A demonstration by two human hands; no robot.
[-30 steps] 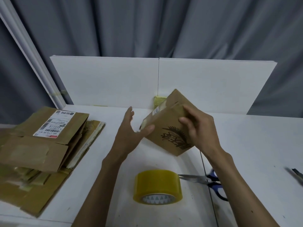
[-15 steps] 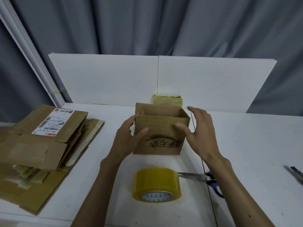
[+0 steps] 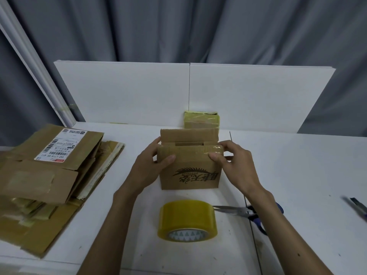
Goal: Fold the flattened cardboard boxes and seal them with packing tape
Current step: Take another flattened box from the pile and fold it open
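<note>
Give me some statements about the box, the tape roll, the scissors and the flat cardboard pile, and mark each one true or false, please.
1. Both hands hold the upright box. True: the left hand and the right hand grip its near top flap.
2. The tape roll lies behind the box. False: it lies on the table in front of the box, nearer the person.
3. The scissors are right of the tape roll. True.
4. The flat cardboard pile is at the right side. False: it is at the left.
5. The box top is sealed. False: its flaps are not yet closed.
</note>
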